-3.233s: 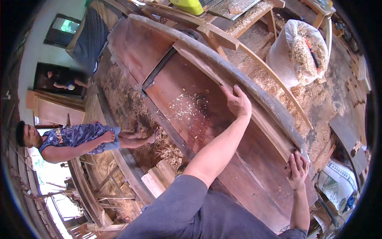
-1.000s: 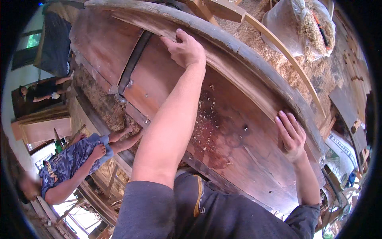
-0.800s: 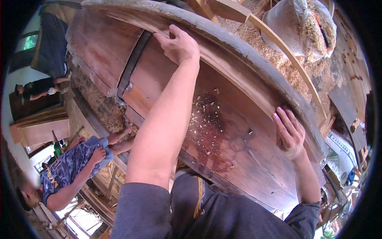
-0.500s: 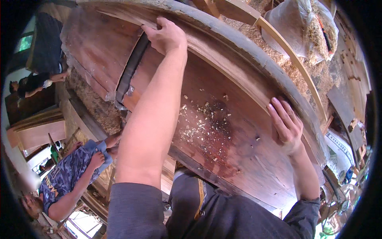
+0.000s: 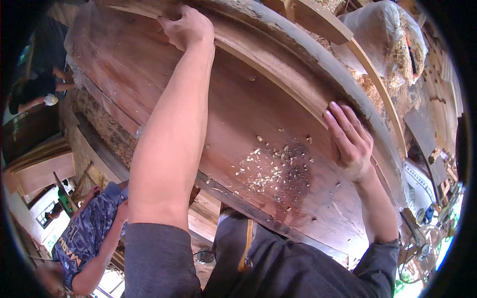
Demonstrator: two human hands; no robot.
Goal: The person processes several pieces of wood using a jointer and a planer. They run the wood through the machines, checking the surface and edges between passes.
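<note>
A long, pale wooden strip (image 5: 271,69) with a gentle curve runs along the far edge of a broad reddish-brown wooden panel (image 5: 238,109). At its upper left part, my left hand (image 5: 191,30) is closed over it, the thumb pointing left and some fingertips hidden. My right hand (image 5: 350,141) holds the strip farther right, fingers laid over its top and thumb tucked at the lower edge. Beyond the strip lies a rough greyish curved wooden rim (image 5: 303,44). Pale wood chips (image 5: 271,169) are scattered on a darker patch of the panel between my forearms.
A plastic sack of shavings (image 5: 372,35) stands at the upper right, near a thin curved wood piece (image 5: 380,87). Stacked boards (image 5: 439,74) lie farther right. At the lower left is a person in a patterned shirt (image 5: 89,233); another person (image 5: 39,94) is farther back.
My left hand and forearm have shifted left and slightly up in the picture. The chips appear farther right, and a black band across the panel no longer shows. My right hand keeps its hold.
</note>
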